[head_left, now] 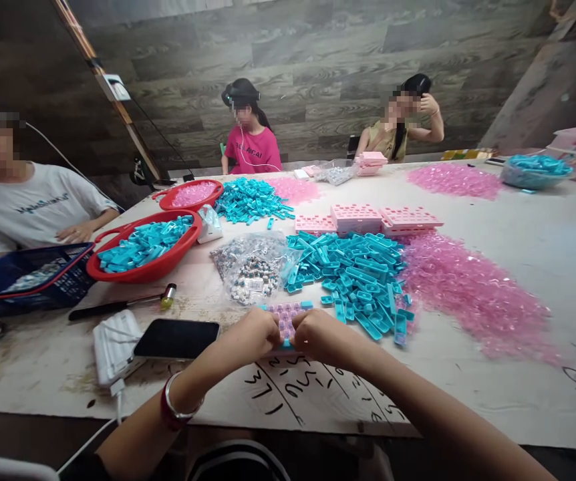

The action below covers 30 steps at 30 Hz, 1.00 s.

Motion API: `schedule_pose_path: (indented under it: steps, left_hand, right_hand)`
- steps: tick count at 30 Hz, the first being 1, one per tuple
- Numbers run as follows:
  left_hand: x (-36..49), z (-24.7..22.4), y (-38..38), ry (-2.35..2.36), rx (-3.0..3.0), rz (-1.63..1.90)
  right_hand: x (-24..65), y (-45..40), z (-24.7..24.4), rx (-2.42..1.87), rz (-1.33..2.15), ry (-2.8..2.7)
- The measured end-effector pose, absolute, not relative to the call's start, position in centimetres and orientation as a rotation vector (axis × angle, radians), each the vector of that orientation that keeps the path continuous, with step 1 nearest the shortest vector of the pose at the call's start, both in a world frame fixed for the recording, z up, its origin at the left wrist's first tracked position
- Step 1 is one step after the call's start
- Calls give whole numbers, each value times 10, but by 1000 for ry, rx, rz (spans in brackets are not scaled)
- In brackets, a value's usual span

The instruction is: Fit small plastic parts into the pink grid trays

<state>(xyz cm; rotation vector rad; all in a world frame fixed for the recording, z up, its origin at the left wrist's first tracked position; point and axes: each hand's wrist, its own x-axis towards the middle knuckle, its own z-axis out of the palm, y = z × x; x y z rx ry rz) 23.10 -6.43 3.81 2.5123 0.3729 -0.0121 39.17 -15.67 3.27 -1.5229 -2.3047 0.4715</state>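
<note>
A small panel (288, 321) with rows of pink translucent pieces and blue ones at its edges lies at the table's front, partly covered by my hands. My left hand (259, 332) is closed at the panel's left side, fingers curled and tips hidden. On its right side rests my right hand (314, 331), also closed, with curled fingers against the pieces. What either hand pinches is too small to make out. Just beyond lies a heap of hollow blue plastic pieces (353, 270) resembling keycaps. A pile of pink translucent pieces (473, 287) spreads to the right.
Pink panels (356, 217) are stacked behind the blue heap. A clear bag (255, 270) holds small mixed parts. Left are a phone (176, 339), a white power bank (113, 344), a hammer-like tool (117, 307), a red basket (168, 257) and a navy basket (67, 274). Several people sit around.
</note>
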Motion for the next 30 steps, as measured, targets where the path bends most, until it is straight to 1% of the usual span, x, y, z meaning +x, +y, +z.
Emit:
schedule_pose_path:
  steps: [3,8,16,23,30]
  left_hand:
    - [231,39,-63,381,2549,-23]
    - [231,38,-62,364,2552,-7]
    - [233,33,-62,422,2629,1]
    - [227,35,-74,523,2649,28]
    - [216,32,-101,607,2854,76]
  right_hand:
    - [393,-152,33,-1558,547,-2274]
    - [397,-148,28,-1486,604,-2222]
    - [393,-152,25,-1574,606,-2097]
    - [387,-163,18,-1540,465,-2031]
    - [383,-180,1,-1517,202,-2023]
